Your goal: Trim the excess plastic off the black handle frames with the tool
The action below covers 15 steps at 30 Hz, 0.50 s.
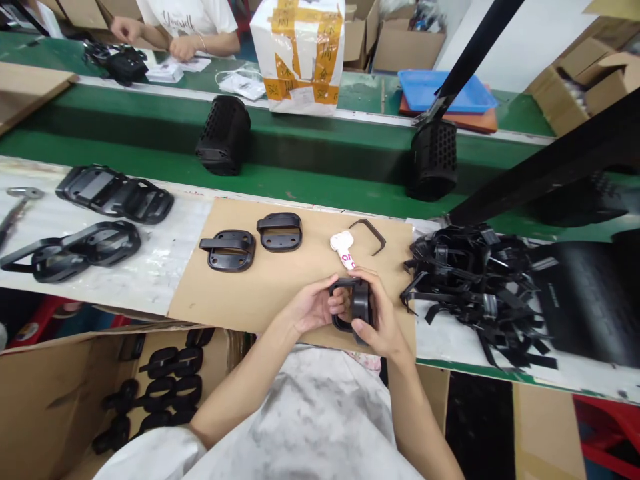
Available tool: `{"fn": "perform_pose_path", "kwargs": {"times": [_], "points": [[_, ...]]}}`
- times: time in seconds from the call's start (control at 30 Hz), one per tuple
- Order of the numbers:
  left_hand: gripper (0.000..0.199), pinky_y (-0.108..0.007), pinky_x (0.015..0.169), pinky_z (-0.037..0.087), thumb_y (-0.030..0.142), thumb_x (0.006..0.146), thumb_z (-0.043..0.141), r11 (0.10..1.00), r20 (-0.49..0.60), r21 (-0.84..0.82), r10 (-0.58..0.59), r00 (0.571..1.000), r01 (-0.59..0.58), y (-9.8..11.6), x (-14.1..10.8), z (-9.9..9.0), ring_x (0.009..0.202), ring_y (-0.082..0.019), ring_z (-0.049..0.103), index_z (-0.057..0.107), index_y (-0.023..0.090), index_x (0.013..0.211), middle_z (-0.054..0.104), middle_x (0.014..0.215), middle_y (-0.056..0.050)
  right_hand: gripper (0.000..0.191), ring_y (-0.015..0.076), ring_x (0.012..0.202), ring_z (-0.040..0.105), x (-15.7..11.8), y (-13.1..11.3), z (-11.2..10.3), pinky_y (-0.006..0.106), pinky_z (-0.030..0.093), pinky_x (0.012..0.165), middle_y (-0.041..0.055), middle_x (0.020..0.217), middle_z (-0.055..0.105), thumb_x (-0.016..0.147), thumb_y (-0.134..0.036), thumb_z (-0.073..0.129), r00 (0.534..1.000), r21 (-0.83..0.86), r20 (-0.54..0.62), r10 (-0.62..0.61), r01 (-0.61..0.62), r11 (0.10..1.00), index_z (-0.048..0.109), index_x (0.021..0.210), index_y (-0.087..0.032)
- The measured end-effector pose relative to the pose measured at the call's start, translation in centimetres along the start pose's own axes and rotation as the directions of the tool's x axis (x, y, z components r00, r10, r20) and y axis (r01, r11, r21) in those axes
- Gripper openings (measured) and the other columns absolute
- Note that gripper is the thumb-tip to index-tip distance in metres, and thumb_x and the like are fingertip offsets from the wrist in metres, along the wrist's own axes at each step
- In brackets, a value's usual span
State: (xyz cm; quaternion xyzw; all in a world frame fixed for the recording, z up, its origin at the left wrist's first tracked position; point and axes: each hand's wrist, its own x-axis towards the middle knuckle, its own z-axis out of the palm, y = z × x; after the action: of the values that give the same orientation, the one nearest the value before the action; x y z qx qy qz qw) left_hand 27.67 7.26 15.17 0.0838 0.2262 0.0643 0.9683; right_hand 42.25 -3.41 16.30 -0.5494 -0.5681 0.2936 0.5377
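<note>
Black rounded plastic frame with a broad band (361, 301), held over a brown cardboard sheet (280, 293)

The left hand (311, 305) closes on its left rim, the right hand (384, 323) on its right side. Probably light, stiff and slightly slippery; the outer rim offers the surest hold, the band perhaps flexing. Fingers hide parts of the rim; the underside and the band's joints cannot be made out.

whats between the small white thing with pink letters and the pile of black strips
A thin, bent black strip, lying on the cardboard, as the head view shows.
</note>
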Motion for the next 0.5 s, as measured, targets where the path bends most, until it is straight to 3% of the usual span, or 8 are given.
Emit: {"fn": "perform_pose_path", "kwargs": {"times": [0.1,0.17,0.3,0.4,0.5], "points": [[0.042,-0.024,0.059,0.048,0.042,0.096,0.062,0.998,-0.022,0.055,0.044,0.999,-0.043,-0.2,0.1,-0.6,0.052,-0.011,0.046,0.055,0.014,0.065,0.042,0.057,0.002,0.065,0.0352,0.132,0.050,0.0,0.3,0.3,0.057,0.041,0.114,0.0130,0.134,0.053,0.089,-0.063,0.066,1.000,-0.022,0.019,0.003,-0.003,1.000,0.050,0.140,-0.026],[0.041,-0.024,0.058,0.047,0.048,0.090,0.070,0.978,-0.021,0.154,0.144,0.989,-0.139,-0.3,-0.1,-0.8,0.053,-0.011,0.048,0.058,0.014,0.070,0.046,0.058,0.002,0.066,0.0356,0.133,0.050,0.0,0.5,0.5,0.057,0.040,0.115,0.0133,0.135,0.052,0.088,-0.061,0.068,1.000,-0.033,0.014,0.018,-0.018,0.999,0.050,0.140,-0.025],[0.041,-0.023,0.058,0.045,0.049,0.081,0.083,0.784,-0.006,0.487,0.443,0.896,-0.385,-0.1,-0.3,-0.5,0.059,-0.012,0.055,0.067,0.013,0.094,0.061,0.070,0.000,0.068,0.0354,0.133,0.051,0.0,0.8,0.9,0.058,0.040,0.116,0.0134,0.138,0.050,0.087,-0.057,0.071,0.998,-0.032,-0.038,0.054,-0.056,0.998,0.048,0.142,-0.026],[0.041,-0.023,0.062,0.045,0.050,0.083,0.080,0.645,-0.011,0.641,0.548,0.836,-0.415,-0.2,-0.2,-0.1,0.065,-0.013,0.058,0.069,0.013,0.096,0.066,0.076,-0.002,0.071,0.0357,0.135,0.049,-0.1,0.9,1.1,0.059,0.039,0.118,0.0136,0.139,0.050,0.086,-0.057,0.072,0.997,-0.052,-0.056,0.054,-0.057,0.997,0.046,0.144,-0.026],[0.040,-0.024,0.064,0.046,0.051,0.085,0.078,0.613,-0.018,0.668,0.579,0.815,-0.421,-0.4,-0.1,-0.3,0.066,-0.014,0.060,0.070,0.014,0.097,0.067,0.077,-0.002,0.071,0.0359,0.136,0.048,-0.1,0.9,1.1,0.059,0.038,0.118,0.0139,0.139,0.050,0.086,-0.058,0.073,0.997,-0.066,-0.055,0.045,-0.049,0.997,0.046,0.143,-0.026]]}}
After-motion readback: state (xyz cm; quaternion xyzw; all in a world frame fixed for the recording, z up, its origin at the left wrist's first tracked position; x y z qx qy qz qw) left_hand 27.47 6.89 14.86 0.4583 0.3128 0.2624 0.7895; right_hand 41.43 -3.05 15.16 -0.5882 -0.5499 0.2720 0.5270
